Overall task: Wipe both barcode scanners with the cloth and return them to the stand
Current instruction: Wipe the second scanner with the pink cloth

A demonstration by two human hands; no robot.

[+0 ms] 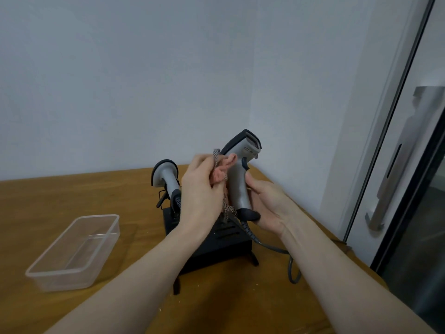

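Observation:
My right hand grips the handle of a grey and black barcode scanner, held upright above the black stand, head pointing up and right. My left hand holds a checked cloth bunched against the scanner's left side, fingers curled round it. The scanner's coiled cable trails down to the table on the right. A second grey scanner sits in the stand's left holder, partly hidden behind my left hand.
A clear plastic tub lies on the wooden table at the left. A white wall stands close behind the stand. A dark-framed glass door runs along the table's right edge.

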